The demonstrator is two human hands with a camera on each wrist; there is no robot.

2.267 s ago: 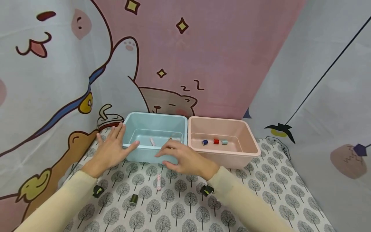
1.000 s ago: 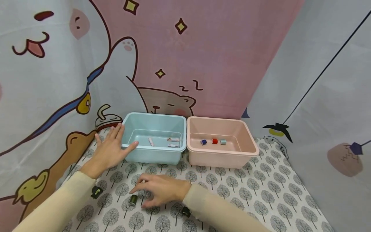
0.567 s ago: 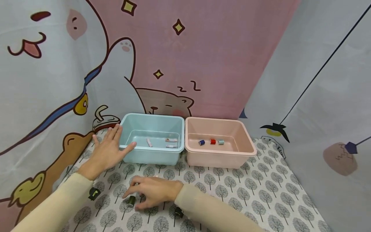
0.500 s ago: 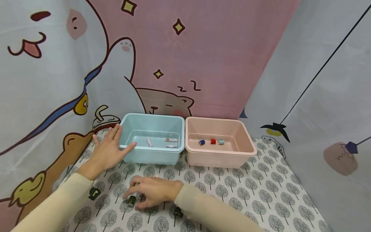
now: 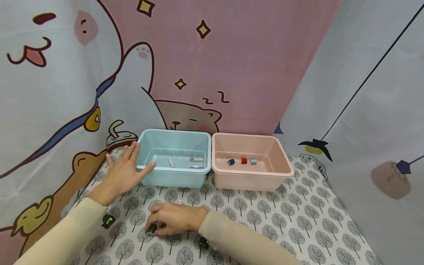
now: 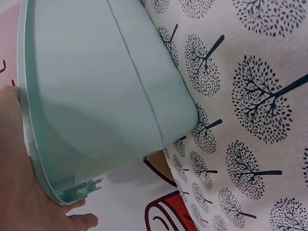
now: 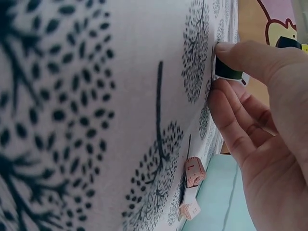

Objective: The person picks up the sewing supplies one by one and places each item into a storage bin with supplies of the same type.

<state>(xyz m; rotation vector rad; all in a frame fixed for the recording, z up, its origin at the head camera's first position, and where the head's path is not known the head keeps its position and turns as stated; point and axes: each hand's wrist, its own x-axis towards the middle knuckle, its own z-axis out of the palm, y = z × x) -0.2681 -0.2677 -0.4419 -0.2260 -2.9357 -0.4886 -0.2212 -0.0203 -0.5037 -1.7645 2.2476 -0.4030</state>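
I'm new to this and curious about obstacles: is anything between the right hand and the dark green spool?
Nothing visible: the right hand grips the dark green spool directly. The small pink-and-white item lies off to the side, nearer the blue bin, not between them.

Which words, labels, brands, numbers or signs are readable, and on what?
"Z" (smaller): pink fabric backdrop, above printed taupe bear.
"Z" (larger): same backdrop, further right.
Possibly "L", blurred: small pink-and-white rectangular piece.
Any print on pale strips in light-blue plastic bin: too small to read.
None readable: dark-green cylindrical spool.
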